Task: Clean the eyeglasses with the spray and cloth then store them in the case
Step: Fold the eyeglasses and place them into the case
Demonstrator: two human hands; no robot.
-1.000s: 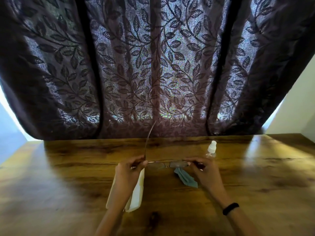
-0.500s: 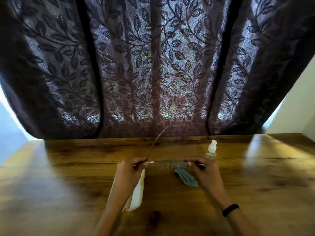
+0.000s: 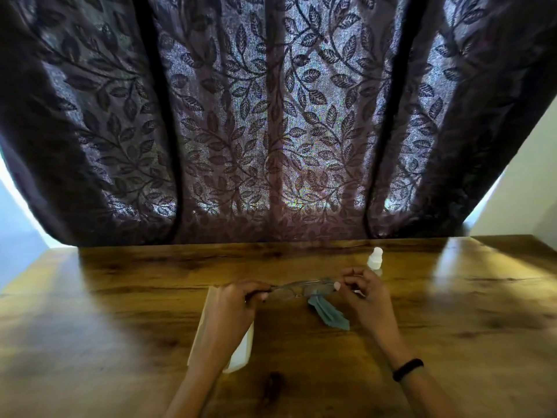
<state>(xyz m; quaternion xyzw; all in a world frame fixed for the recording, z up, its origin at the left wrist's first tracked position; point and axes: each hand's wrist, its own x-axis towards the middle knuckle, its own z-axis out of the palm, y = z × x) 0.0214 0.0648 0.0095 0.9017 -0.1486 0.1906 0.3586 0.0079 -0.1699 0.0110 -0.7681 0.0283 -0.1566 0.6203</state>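
- Two bare hands are holding the eyeglasses (image 3: 301,289) between them, just above the counter (image 3: 120,327), with the lenses spanning the gap from one hand to the other.
- The left hand (image 3: 236,300) is gripping the left end of the frame, its fingers curling round it.
- The right hand (image 3: 366,297) is pinching the right end of the frame, its fingertips bending in toward the hinge. A dark band (image 3: 407,369) is sitting on that wrist.
- The eyeglasses are showing blurred, so it cannot be told how the temples are lying.
- The cloth (image 3: 330,315), a folded blue-green piece, is lying on the counter just beneath the eyeglasses. It is sitting between the hands, closer to the right one, and trailing toward the person past the heel of that hand.
- The spray bottle (image 3: 374,259) is standing upright just beyond the right hand, with its pale cap showing above the knuckles and its base partly hiding behind them.
- The case (image 3: 242,349), a pale oblong, is lying on the counter under the left hand and forearm, showing on both sides of the wrist. Whether it is lying open cannot be told.
- A dark curtain (image 3: 271,116) with a leaf pattern is hanging beyond both hands, at the far edge of the counter.
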